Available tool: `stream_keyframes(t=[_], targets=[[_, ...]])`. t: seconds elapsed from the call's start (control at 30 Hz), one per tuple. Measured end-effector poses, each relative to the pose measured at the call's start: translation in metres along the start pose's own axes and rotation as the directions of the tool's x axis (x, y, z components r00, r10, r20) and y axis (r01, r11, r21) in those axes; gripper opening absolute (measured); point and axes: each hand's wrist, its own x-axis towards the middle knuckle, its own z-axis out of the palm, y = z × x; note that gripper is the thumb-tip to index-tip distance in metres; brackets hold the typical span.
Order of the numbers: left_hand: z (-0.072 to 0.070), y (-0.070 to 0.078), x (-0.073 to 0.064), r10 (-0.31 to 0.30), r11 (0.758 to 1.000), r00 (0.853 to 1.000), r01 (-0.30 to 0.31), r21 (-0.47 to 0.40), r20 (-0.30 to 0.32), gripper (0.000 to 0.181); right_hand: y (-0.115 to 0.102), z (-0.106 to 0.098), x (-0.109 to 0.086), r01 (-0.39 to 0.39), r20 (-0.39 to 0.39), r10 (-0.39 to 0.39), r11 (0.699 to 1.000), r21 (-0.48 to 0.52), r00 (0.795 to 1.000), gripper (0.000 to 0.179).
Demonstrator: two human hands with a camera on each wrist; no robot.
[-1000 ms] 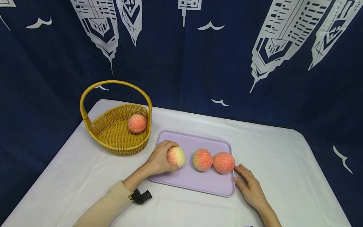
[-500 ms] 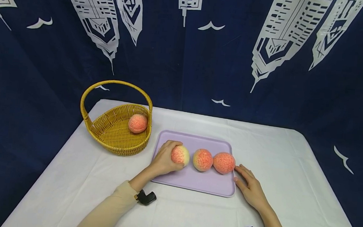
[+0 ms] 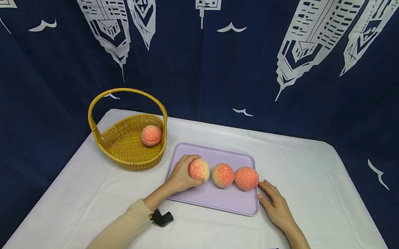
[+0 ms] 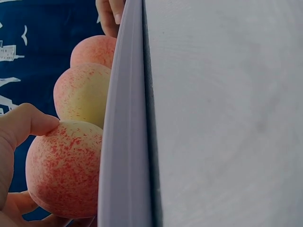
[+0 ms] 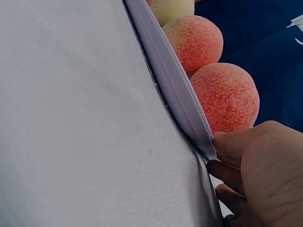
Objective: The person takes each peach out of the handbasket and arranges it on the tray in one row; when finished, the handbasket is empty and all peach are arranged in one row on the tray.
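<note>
My left hand (image 3: 183, 175) holds a yellow and red-speckled peach (image 3: 199, 170) on the left part of the lilac tray (image 3: 215, 202). Its thumb and fingers curve round the fruit, and the left wrist view shows this peach (image 4: 66, 170) between them. Two more peaches, a red-and-yellow one (image 3: 223, 175) and a redder one (image 3: 246, 178), sit in a row to its right. At the tray's right edge rests my right hand (image 3: 277, 207), fingers extended, fingertips right at the rim beside the redder peach. In the right wrist view, the thumb (image 5: 232, 142) meets the tray's rim (image 5: 177, 90).
A wicker basket (image 3: 121, 155) with a tall arched handle stands left of the tray, and one peach (image 3: 151, 135) lies inside it. White cloth (image 3: 212, 241) covers the table. Behind hangs a dark blue curtain (image 3: 224, 72) with white building prints.
My left hand has shifted slightly right along the tray with its peach, nearer the middle one, and the peach has turned to show more red. The right hand has stayed put.
</note>
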Motion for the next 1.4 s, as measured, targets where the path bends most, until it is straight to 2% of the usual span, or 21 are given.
stream_keyframes(t=[0.23,0.47,1.4], targets=[[-0.0001,0.0019,0.0000,-0.011,1.000,1.000,0.011,0.004,-0.002,0.073,0.0007,0.0003,0.0005,0.004,0.002,-0.004,1.000,-0.002,1.000,0.042],[0.0013,0.0041,-0.0004,0.022,1.000,1.000,-0.022,0.010,0.007,0.072,0.0021,0.0012,0.0001,0.015,-0.009,-0.015,1.000,-0.017,1.000,0.042],[0.0061,-0.0007,-0.0002,0.067,0.998,0.997,-0.067,0.004,-0.028,0.071,0.0013,0.0014,-0.0003,0.010,-0.003,-0.010,1.000,-0.007,1.000,0.042]])
